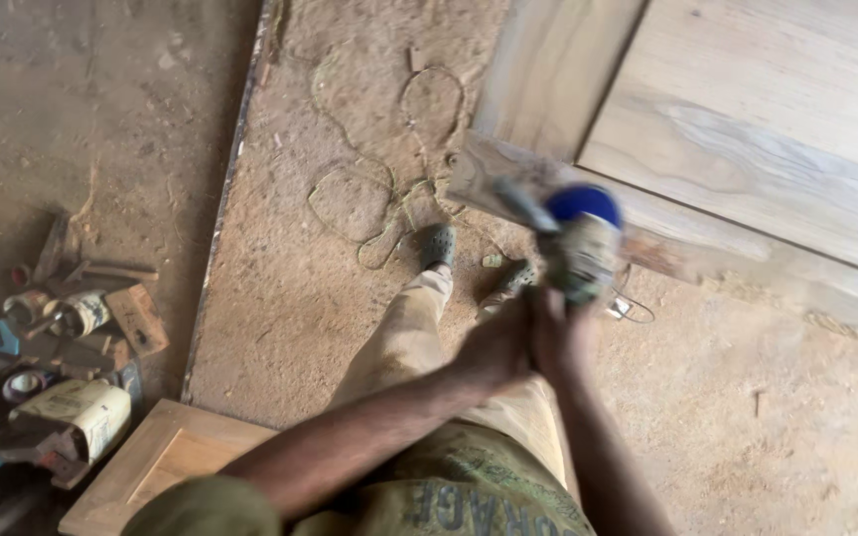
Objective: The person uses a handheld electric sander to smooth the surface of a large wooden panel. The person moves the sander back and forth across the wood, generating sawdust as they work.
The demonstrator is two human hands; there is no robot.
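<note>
Left hand (494, 347) and right hand (560, 333), fingers clamped together on a blurred power tool (573, 243) with blue cap, held above sawdust-covered floor (350, 278) near lower corner of wooden door panel (747, 149); tangled cord (369, 189) beyond green shoes (437, 245).

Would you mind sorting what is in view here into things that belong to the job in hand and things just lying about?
In hand:
- power tool with blue cap, gripped by the left hand and right hand
- large wooden panel beside it

Lying about:
- heap of tins and scrap at the left
- small wooden panel
- loose cord on the sawdust floor
</note>
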